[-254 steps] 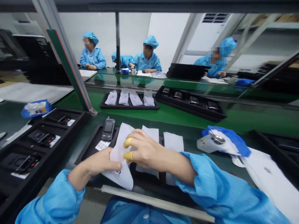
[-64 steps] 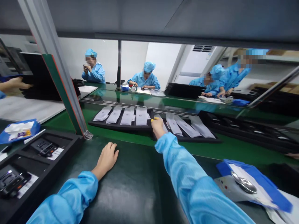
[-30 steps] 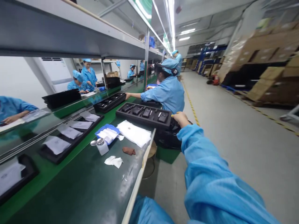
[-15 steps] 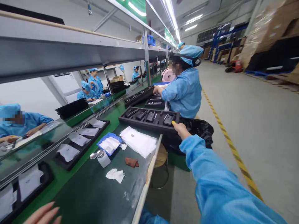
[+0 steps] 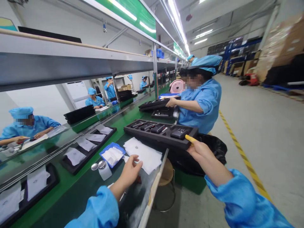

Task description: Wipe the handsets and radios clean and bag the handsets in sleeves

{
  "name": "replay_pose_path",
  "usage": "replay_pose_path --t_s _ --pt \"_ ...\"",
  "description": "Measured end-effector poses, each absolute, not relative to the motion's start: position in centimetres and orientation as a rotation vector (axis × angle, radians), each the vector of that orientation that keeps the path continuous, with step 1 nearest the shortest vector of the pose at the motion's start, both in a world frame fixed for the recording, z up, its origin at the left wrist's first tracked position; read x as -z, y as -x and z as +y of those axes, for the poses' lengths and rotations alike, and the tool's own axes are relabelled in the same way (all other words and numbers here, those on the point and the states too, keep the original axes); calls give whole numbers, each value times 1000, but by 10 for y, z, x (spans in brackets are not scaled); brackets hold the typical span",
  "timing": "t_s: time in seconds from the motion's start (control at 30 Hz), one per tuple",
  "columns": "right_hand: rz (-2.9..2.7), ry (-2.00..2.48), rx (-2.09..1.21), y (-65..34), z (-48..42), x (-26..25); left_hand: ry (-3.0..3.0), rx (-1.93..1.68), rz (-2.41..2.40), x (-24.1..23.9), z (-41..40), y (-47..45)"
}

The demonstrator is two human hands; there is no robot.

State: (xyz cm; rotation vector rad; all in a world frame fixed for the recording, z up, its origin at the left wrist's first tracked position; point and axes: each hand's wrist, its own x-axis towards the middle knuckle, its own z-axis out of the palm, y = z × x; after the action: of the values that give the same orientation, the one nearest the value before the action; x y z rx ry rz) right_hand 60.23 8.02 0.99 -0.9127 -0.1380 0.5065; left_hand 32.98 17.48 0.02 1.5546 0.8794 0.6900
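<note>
A long black foam tray (image 5: 163, 136) holds several black handheld devices in its recesses. My right hand (image 5: 198, 150), with a yellow finger cover on one finger, grips the tray's near right end, and that end is raised off the bench. My left hand (image 5: 130, 169) hovers over the bench with fingers loosely curled and apart, holding nothing. Just beyond it lies a stack of white bags (image 5: 144, 152). To its left are a blue basket (image 5: 104, 155) of white wipes and a small dispenser bottle (image 5: 105, 172) with a metal top.
Black trays with white bags (image 5: 74, 155) line the left side. A co-worker (image 5: 201, 101) on the right handles another black tray (image 5: 152, 103). A stool (image 5: 166, 172) and a black plastic bag (image 5: 213, 147) are beside the bench edge. More people sit across the line.
My left hand has come from the lower left corner to beside the white bags. The near end of the tray in my right hand has risen. The co-worker's tray is also tilted differently.
</note>
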Motion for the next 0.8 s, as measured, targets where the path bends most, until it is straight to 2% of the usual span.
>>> replay_pose_path --t_s 0.2,0.4,0.6,0.8 --pt "-103 964 -544 -572 33 -15 -1107 -576 807 0 189 -410" --pt "-186 995 -475 -531 3 -25 -861 -710 685 -17 185 -443" --pt "-231 1032 -374 -506 -23 -21 -781 -825 578 -41 170 -421" --pt "-355 1006 -573 -495 -51 -41 -755 -913 482 -91 157 -348"
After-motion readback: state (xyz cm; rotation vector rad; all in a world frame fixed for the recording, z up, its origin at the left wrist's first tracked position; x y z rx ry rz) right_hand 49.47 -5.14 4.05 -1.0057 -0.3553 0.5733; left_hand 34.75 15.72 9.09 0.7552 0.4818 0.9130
